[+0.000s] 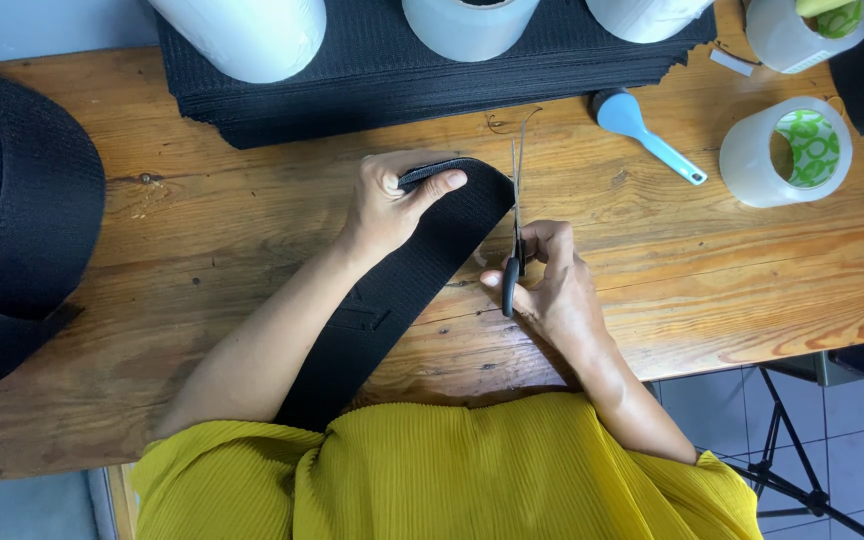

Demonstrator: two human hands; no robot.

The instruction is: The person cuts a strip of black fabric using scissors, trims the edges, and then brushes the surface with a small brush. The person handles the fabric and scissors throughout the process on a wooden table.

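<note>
Hands (392,200), two; scissors (515,225), one; strap (402,280), one.

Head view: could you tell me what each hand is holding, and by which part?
The left hand pinches the black webbing strap at its folded end; the right hand holds the scissors by their handles.

Left hand (392,205) is pinning the folded end of a wide black webbing strap (392,290) flat on the wooden table (202,230), thumb lying across the top fold; the strap is running diagonally back toward the person's yellow garment (452,470). Right hand (552,285) is gripping black-handled scissors (515,230), blades pointing away and sitting just beside the strap's right edge. Stack of black fabric (372,80), tape rolls (787,152) and a blue-handled tool (642,130) are sitting along the far side.
</note>
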